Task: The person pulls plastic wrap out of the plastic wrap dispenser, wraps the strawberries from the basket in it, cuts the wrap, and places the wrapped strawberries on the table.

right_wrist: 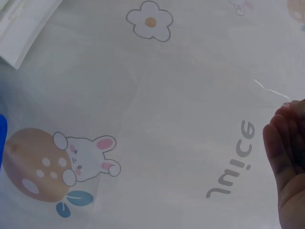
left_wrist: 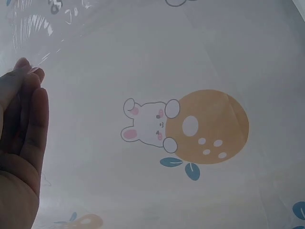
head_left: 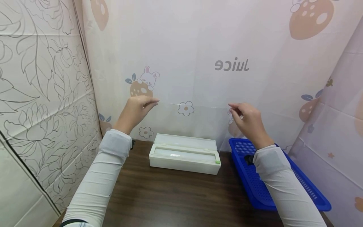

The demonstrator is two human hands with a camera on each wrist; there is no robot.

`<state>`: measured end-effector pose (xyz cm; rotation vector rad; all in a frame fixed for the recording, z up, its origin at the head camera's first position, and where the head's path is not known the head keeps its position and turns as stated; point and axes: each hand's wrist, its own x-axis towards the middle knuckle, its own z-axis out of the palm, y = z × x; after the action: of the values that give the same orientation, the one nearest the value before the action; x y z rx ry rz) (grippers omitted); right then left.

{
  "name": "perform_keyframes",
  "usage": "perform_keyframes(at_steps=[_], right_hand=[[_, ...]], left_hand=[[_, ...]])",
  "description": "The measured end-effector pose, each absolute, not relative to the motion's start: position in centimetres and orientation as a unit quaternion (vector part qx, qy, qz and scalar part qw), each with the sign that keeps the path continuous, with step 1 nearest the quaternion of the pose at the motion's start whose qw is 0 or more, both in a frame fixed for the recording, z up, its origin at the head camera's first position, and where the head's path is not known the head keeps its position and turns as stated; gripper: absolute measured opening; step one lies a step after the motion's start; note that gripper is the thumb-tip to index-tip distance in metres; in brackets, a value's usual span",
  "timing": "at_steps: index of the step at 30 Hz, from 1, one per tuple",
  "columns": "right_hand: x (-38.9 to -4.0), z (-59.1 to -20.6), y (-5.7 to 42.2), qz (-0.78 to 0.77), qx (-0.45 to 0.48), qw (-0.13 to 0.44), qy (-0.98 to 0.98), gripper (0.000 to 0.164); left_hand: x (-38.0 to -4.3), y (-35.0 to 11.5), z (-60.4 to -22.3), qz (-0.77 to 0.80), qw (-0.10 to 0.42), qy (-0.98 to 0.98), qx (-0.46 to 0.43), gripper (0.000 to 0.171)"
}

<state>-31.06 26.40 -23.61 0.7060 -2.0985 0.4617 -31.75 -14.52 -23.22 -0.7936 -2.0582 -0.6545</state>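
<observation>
A thin, clear sheet of cling film [head_left: 177,104] spans the space between my two hands, its upper edge showing as a faint bright line. My left hand [head_left: 136,108] pinches one end between thumb and fingers. At the other end, my right hand [head_left: 248,118] pinches a corner in the same way. Wrinkles in the film [left_wrist: 35,28] fan out from the left fingertips in the left wrist view. Below and between the hands sits a white cling film dispenser [head_left: 181,166], its lid [head_left: 184,142] raised at the back and a small green slider [head_left: 217,162] at its right end.
The dispenser stands on a dark wooden table [head_left: 170,198]. Under my right forearm lies a blue plastic basket [head_left: 242,178], partly covered by the sleeve. A printed curtain [head_left: 184,47] hangs close behind, and patterned panels [head_left: 42,78] close off the left side.
</observation>
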Motion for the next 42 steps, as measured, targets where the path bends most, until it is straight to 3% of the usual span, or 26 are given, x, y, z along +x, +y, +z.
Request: perform_keyframes(at_steps=[8, 12, 19, 30, 42], right_hand=[[-30.6, -24.1, 27.1, 0.213, 0.274, 0.397, -0.850, 0.014], [-30.3, -24.2, 27.3, 0.251, 0.277, 0.370, -0.851, 0.014], [-29.6, -24.0, 27.5, 0.348, 0.268, 0.272, -0.856, 0.023], [-29.1, -25.2, 27.7, 0.437, 0.278, 0.219, -0.827, 0.025], [-27.8, -26.4, 28.2, 0.468, 0.314, 0.208, -0.799, 0.020]], left_hand=[[-31.2, -15.2, -23.1, -0.260, 0.380, -0.838, -0.294, 0.015], [-30.9, -15.6, -23.1, -0.300, 0.326, -0.851, -0.282, 0.020], [-30.2, -16.3, -23.3, -0.370, 0.232, -0.860, -0.262, 0.025], [-29.2, -16.8, -24.3, -0.448, 0.193, -0.818, -0.304, 0.020], [-27.6, -17.0, -25.3, -0.414, 0.224, -0.821, -0.323, 0.014]])
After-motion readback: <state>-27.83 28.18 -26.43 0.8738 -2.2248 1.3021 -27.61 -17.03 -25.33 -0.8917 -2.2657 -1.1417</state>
